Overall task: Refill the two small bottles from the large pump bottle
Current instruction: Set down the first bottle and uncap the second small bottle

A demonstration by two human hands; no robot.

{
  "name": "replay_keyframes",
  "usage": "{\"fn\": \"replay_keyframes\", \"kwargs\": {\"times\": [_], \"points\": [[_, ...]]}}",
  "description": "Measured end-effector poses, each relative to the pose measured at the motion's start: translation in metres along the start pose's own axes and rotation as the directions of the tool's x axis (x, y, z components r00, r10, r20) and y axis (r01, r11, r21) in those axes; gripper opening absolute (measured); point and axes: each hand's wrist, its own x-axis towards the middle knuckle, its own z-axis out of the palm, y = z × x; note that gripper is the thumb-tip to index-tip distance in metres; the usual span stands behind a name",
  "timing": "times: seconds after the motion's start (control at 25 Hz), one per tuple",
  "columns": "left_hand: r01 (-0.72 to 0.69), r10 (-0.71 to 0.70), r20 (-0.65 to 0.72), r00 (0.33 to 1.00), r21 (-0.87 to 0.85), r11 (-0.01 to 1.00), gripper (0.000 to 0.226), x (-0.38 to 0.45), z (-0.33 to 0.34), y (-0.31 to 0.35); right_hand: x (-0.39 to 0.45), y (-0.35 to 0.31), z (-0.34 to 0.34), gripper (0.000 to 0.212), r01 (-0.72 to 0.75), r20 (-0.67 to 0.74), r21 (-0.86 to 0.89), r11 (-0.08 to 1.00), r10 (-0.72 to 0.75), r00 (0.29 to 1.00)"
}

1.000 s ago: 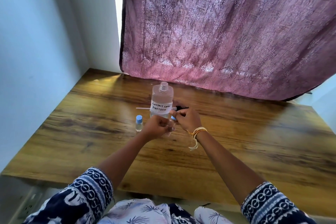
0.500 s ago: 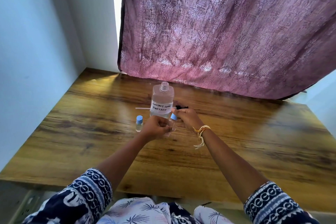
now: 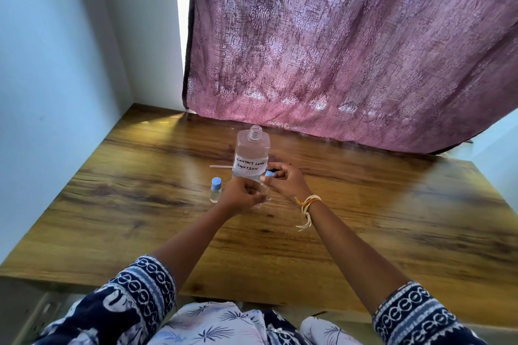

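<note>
A large clear bottle (image 3: 253,148) labelled "contact lens solution" stands open-necked at the table's middle, its pump removed. The pump's white tube (image 3: 220,166) pokes out from behind it on the left. In front of the large bottle my left hand (image 3: 241,197) grips a small clear bottle (image 3: 263,196). My right hand (image 3: 283,183) pinches that bottle's blue cap (image 3: 270,174) at its top. A second small bottle (image 3: 216,190) with a blue cap stands upright just left of my left hand.
The wooden table (image 3: 364,218) runs into a corner, with a blue-white wall (image 3: 56,64) on the left. A purple patterned curtain (image 3: 350,50) hangs behind the table and touches its far edge.
My right hand has turned on the blue cap, its fingers now further round to the right. The left hand and both standing bottles stay in place.
</note>
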Motion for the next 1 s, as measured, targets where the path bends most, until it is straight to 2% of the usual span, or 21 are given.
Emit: {"fn": "replay_keyframes", "kwargs": {"times": [0.08, 0.16, 0.32, 0.52, 0.72, 0.88, 1.0], "points": [[-0.003, 0.004, -0.011, 1.0, 0.026, 1.0, 0.029, 0.002, 0.0, -0.001, 0.0, 0.001, 0.003, 0.044, 0.027, -0.048, -0.018, 0.999, -0.028, 0.998], [-0.001, 0.002, -0.023, 1.0, 0.033, 0.999, 0.028, 0.002, 0.0, -0.002, 0.001, 0.002, 0.004, 0.045, 0.04, -0.032, 0.011, 0.999, -0.039, 0.999], [0.007, -0.006, -0.018, 1.0, 0.025, 1.0, 0.029, 0.002, -0.001, -0.007, 0.005, 0.001, 0.001, 0.05, -0.008, 0.025, 0.106, 0.994, 0.006, 1.0], [0.017, -0.015, -0.021, 1.0, 0.067, 0.998, 0.03, 0.004, 0.0, -0.005, 0.006, 0.006, 0.008, 0.044, -0.037, -0.014, 0.15, 0.988, 0.04, 0.999], [0.026, -0.026, -0.031, 0.999, 0.025, 0.999, 0.029, 0.005, 0.0, -0.011, 0.01, 0.007, 0.005, 0.041, -0.11, 0.078, 0.281, 0.953, 0.092, 0.993], [0.012, -0.01, -0.04, 0.999, 0.068, 0.998, 0.03, 0.005, 0.003, -0.011, 0.008, 0.007, 0.013, 0.038, -0.057, -0.004, 0.185, 0.981, 0.059, 0.998], [0.019, -0.016, -0.039, 0.999, 0.073, 0.997, 0.029, 0.008, 0.005, -0.012, 0.011, 0.007, 0.012, 0.036, -0.059, -0.011, 0.202, 0.977, 0.063, 0.998]]}}
